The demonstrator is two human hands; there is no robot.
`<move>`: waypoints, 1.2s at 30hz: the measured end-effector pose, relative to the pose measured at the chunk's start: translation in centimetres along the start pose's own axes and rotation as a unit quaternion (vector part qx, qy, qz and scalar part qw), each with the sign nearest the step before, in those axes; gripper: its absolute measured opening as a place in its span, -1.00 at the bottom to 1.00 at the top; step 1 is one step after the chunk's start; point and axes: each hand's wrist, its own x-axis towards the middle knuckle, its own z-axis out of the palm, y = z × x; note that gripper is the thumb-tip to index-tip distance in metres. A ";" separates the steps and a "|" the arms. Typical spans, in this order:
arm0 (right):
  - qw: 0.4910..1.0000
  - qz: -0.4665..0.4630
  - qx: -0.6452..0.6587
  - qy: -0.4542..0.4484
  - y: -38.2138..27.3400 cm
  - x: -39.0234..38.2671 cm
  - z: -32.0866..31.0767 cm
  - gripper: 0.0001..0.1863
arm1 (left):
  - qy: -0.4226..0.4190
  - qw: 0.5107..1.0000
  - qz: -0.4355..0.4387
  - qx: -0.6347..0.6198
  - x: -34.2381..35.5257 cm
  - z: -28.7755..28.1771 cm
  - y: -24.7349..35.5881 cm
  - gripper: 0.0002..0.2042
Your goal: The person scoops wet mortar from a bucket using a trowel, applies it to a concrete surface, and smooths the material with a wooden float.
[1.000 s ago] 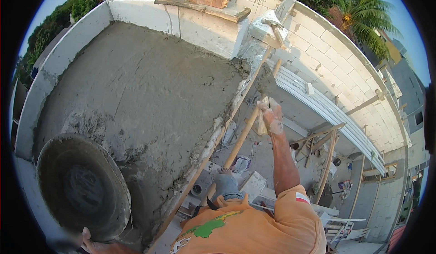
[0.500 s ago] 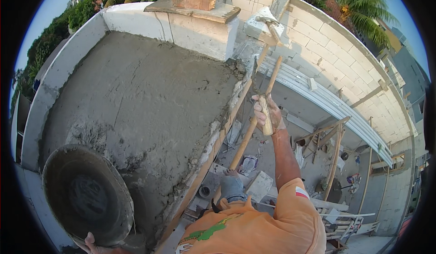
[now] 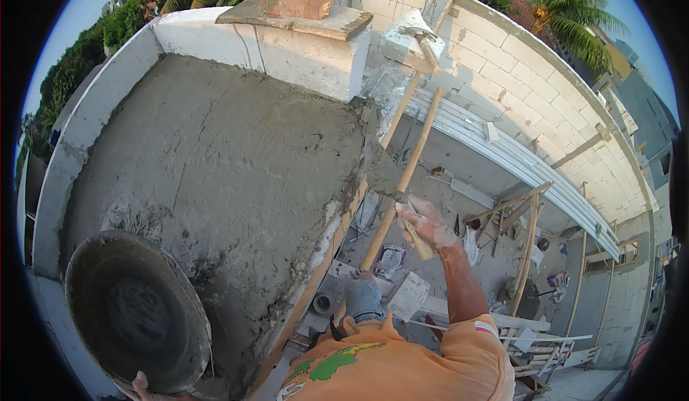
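Note:
Wet grey mortar [image 3: 237, 143] covers the slab on my left, its surface partly smooth and partly rough. My right hand [image 3: 428, 223] is closed round the wooden handle of a trowel [image 3: 418, 242]. The trowel's mortar-coated blade reaches toward the slab's right edge, where it is hard to tell from the mortar there. At the lower left my left hand [image 3: 143, 388] grips the near rim of a round black basin [image 3: 136, 311], tilted over the mortar. Only the thumb and part of that hand show. Grey residue coats the basin's inside.
A board [image 3: 344, 254] edges the slab; beyond it lies a drop to a cluttered lower floor. A wooden pole [image 3: 410, 171] rises beside my right hand. A hammer [image 3: 425, 39] lies on a white block. A wood block [image 3: 296, 1] sits atop the low wall.
My right hand has moved down and slightly toward me, and the trowel has turned so its blade points left to the slab edge. The left hand and basin have barely moved.

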 end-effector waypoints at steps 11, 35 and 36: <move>0.995 -0.013 0.094 0.003 -8.6 4.2 -8.5 -0.62 | 0.028 0.999 0.026 0.024 -1.1 0.9 1.4 -0.33; 0.980 0.118 -0.148 -0.062 -13.8 4.1 -4.6 -0.62 | 0.013 1.000 -0.011 0.001 -1.1 -0.8 0.4 -0.34; 0.975 0.115 -0.176 -0.073 -13.8 3.8 -4.3 -0.61 | 0.011 1.000 -0.009 -0.001 -1.0 -0.7 0.3 -0.33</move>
